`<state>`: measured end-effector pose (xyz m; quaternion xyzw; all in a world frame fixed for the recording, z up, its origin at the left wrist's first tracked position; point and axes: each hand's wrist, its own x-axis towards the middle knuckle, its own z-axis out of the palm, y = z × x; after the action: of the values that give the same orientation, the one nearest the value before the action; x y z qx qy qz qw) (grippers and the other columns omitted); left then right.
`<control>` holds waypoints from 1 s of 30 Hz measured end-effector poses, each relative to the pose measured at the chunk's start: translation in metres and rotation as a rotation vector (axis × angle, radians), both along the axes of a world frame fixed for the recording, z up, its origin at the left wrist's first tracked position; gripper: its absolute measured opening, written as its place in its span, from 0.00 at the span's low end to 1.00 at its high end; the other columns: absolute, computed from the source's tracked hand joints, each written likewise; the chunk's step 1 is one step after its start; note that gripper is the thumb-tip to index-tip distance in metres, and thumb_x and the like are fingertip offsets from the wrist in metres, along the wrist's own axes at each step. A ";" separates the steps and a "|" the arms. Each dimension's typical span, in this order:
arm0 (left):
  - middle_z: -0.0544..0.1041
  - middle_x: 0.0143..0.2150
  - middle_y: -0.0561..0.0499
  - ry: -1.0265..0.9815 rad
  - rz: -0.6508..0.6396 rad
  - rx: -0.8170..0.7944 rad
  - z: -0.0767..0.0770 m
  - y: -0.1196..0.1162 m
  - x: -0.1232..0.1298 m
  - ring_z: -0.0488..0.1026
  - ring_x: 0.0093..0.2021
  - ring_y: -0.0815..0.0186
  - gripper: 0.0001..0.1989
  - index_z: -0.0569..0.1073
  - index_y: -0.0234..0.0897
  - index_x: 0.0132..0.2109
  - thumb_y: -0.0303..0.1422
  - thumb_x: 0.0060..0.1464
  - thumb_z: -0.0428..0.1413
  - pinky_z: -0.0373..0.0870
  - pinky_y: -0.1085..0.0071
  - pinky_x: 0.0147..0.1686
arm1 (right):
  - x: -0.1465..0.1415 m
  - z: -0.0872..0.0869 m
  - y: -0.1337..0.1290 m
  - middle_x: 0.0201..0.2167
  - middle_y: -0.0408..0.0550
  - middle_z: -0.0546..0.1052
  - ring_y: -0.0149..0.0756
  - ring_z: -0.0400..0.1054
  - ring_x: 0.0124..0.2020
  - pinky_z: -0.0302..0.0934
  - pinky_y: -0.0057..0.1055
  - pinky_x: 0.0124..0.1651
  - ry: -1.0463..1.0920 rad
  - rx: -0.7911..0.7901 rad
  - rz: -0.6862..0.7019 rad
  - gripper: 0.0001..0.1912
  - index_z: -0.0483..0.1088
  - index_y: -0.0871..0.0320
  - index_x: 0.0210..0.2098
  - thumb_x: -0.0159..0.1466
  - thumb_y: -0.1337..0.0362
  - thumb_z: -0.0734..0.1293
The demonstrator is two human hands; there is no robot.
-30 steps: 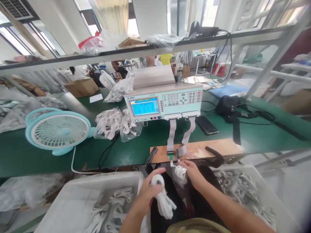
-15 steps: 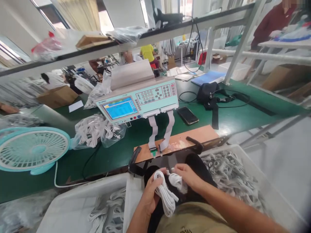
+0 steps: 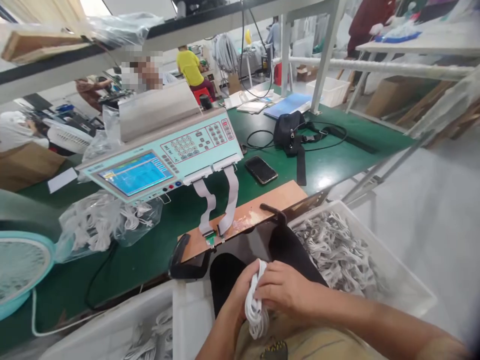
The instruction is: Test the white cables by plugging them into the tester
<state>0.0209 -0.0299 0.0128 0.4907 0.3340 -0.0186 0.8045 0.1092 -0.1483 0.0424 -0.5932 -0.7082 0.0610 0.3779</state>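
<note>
Standing at the far left, the turquoise fan (image 3: 22, 272) is cut by the edge of view, with a clear plastic bag (image 3: 90, 220) of white cables to its right on the green tabletop (image 3: 337, 165). Nearer, a white bin (image 3: 93, 330) holds more cable bundles. At centre left sits a test instrument (image 3: 161, 155) with a lit screen; its two grey ribbon cables (image 3: 229, 200) run down to an orange board (image 3: 243, 220) at the near edge.

Just below that board, over the person's lap, is the coiled white cable (image 3: 256, 320). The left hand (image 3: 240, 292) grips it from the left, and the right hand (image 3: 283, 287) curls its fingers over its right side. Whether the right palm hides anything else, I cannot tell.

Good handling here probably means firm support from the left hand, light right-hand pressure and loops kept parallel, so that no turn slips out or kinks.

Farther right lie a phone (image 3: 261, 170) and a black pouch (image 3: 288, 132); nearer, a second bin (image 3: 397, 280) brims with tangled-looking cables (image 3: 337, 250).
</note>
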 end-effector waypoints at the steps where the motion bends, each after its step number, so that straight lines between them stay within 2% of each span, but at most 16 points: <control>1: 0.74 0.28 0.48 -0.017 -0.077 0.091 0.000 -0.002 0.001 0.70 0.32 0.64 0.17 0.74 0.34 0.30 0.43 0.54 0.51 0.67 0.69 0.35 | -0.001 -0.001 0.002 0.33 0.47 0.75 0.33 0.65 0.38 0.56 0.32 0.43 0.028 0.011 0.018 0.07 0.68 0.57 0.39 0.65 0.64 0.59; 4: 0.75 0.32 0.48 -0.005 -0.245 0.376 0.000 0.002 -0.009 0.70 0.37 0.61 0.13 0.75 0.36 0.33 0.41 0.54 0.51 0.65 0.67 0.41 | -0.002 -0.005 -0.002 0.32 0.49 0.74 0.34 0.64 0.36 0.57 0.31 0.41 0.138 -0.048 0.085 0.08 0.66 0.58 0.35 0.65 0.64 0.57; 8: 0.73 0.32 0.50 0.124 -0.233 0.999 0.013 0.017 -0.041 0.69 0.35 0.63 0.08 0.74 0.38 0.35 0.37 0.52 0.53 0.63 0.68 0.38 | -0.005 -0.008 -0.008 0.30 0.50 0.71 0.34 0.63 0.33 0.58 0.30 0.39 0.270 -0.230 0.137 0.09 0.64 0.60 0.35 0.65 0.65 0.54; 10: 0.71 0.30 0.51 0.054 -0.251 1.071 0.026 0.022 -0.057 0.69 0.33 0.65 0.08 0.72 0.37 0.31 0.35 0.54 0.53 0.63 0.70 0.35 | -0.008 -0.011 -0.008 0.29 0.49 0.70 0.34 0.62 0.31 0.58 0.30 0.38 0.289 -0.304 0.144 0.10 0.64 0.60 0.35 0.65 0.65 0.53; 13: 0.73 0.30 0.52 -0.077 -0.425 1.005 0.045 0.023 -0.075 0.69 0.33 0.66 0.03 0.72 0.37 0.31 0.31 0.52 0.55 0.63 0.72 0.34 | -0.014 -0.015 -0.005 0.29 0.48 0.69 0.34 0.61 0.30 0.58 0.30 0.38 0.330 -0.369 0.172 0.10 0.65 0.60 0.35 0.64 0.64 0.54; 15: 0.74 0.30 0.52 -0.060 -0.518 0.950 0.050 0.021 -0.084 0.69 0.33 0.66 0.00 0.72 0.38 0.32 0.29 0.50 0.57 0.63 0.72 0.35 | -0.017 -0.016 -0.002 0.29 0.48 0.69 0.33 0.61 0.30 0.58 0.29 0.37 0.380 -0.431 0.172 0.10 0.65 0.61 0.35 0.64 0.64 0.55; 19: 0.74 0.30 0.53 0.021 -0.571 0.882 0.050 0.019 -0.095 0.69 0.33 0.66 0.05 0.74 0.38 0.31 0.24 0.47 0.57 0.62 0.73 0.35 | -0.021 -0.016 0.001 0.30 0.47 0.68 0.32 0.60 0.31 0.58 0.27 0.36 0.448 -0.532 0.180 0.09 0.64 0.61 0.35 0.64 0.65 0.55; 24: 0.77 0.34 0.50 -0.021 -0.683 0.801 0.041 0.016 -0.099 0.71 0.37 0.62 0.14 0.78 0.43 0.36 0.22 0.48 0.51 0.64 0.70 0.38 | -0.030 -0.030 0.005 0.29 0.45 0.68 0.31 0.59 0.29 0.57 0.26 0.35 0.421 -0.503 0.168 0.06 0.63 0.59 0.35 0.63 0.67 0.56; 26: 0.76 0.34 0.50 0.004 -0.570 0.709 0.029 0.016 -0.096 0.71 0.37 0.63 0.13 0.78 0.41 0.33 0.22 0.46 0.51 0.65 0.71 0.38 | -0.029 -0.039 0.013 0.28 0.44 0.68 0.31 0.59 0.29 0.56 0.26 0.33 0.394 -0.445 0.103 0.06 0.63 0.58 0.34 0.63 0.67 0.55; 28: 0.71 0.29 0.51 0.094 -0.345 0.553 0.016 0.020 -0.089 0.69 0.29 0.65 0.10 0.76 0.39 0.31 0.24 0.45 0.51 0.66 0.73 0.29 | -0.023 -0.045 0.026 0.28 0.44 0.68 0.31 0.59 0.28 0.55 0.27 0.33 0.353 -0.356 -0.001 0.07 0.63 0.58 0.33 0.63 0.66 0.55; 30: 0.66 0.28 0.53 0.130 -0.143 0.397 0.008 0.028 -0.079 0.63 0.22 0.70 0.06 0.74 0.37 0.31 0.28 0.46 0.52 0.62 0.75 0.19 | -0.013 -0.045 0.043 0.27 0.45 0.68 0.32 0.59 0.28 0.54 0.28 0.33 0.302 -0.260 -0.096 0.07 0.62 0.58 0.31 0.63 0.66 0.55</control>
<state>-0.0584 -0.0021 0.0212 0.6597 0.3468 -0.0413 0.6655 0.0959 -0.1057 -0.0024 -0.6541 -0.6005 0.2221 0.4028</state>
